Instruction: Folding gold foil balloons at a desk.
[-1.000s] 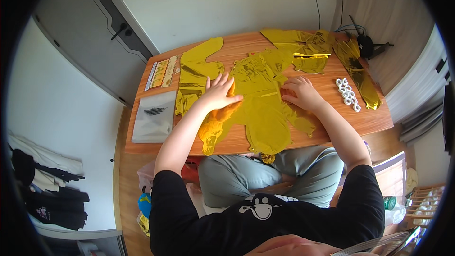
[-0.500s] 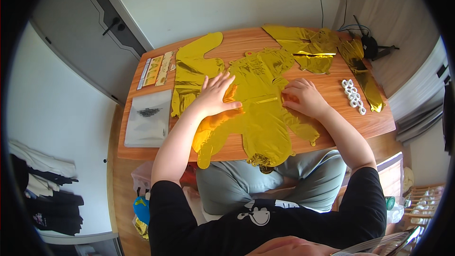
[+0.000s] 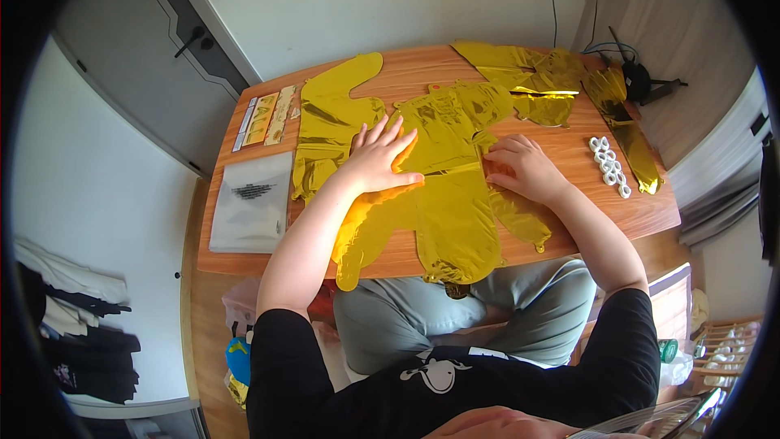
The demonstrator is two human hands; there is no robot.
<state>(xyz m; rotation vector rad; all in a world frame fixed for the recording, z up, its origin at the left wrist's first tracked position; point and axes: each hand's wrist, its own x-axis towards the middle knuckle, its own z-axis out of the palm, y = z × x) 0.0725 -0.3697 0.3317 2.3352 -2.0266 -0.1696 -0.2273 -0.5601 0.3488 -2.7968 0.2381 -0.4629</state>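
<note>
A flat, uninflated gold foil balloon (image 3: 451,223) with rounded lobes lies in front of me, its near end reaching the table edge. My left hand (image 3: 380,158) rests on its left part, palm down with fingers spread, the shiny foil reflecting orange beneath. At the balloon's right side, my right hand (image 3: 524,167) touches the foil with bent fingers, the thumb apart from them. Another flat gold foil balloon (image 3: 329,110) lies beyond my left hand. More gold foil (image 3: 520,65) is at the far right, with a long strip (image 3: 621,126) along the table's right side.
On the wooden table (image 3: 569,219), a clear plastic bag (image 3: 248,223) and printed cards (image 3: 260,122) lie at the left. Small white rings (image 3: 609,167) are grouped at the right. A black device with cables (image 3: 642,81) stands by the far right corner.
My left hand has shifted slightly right over the foil, and its fingers are a little more spread. My right hand stays almost in place.
</note>
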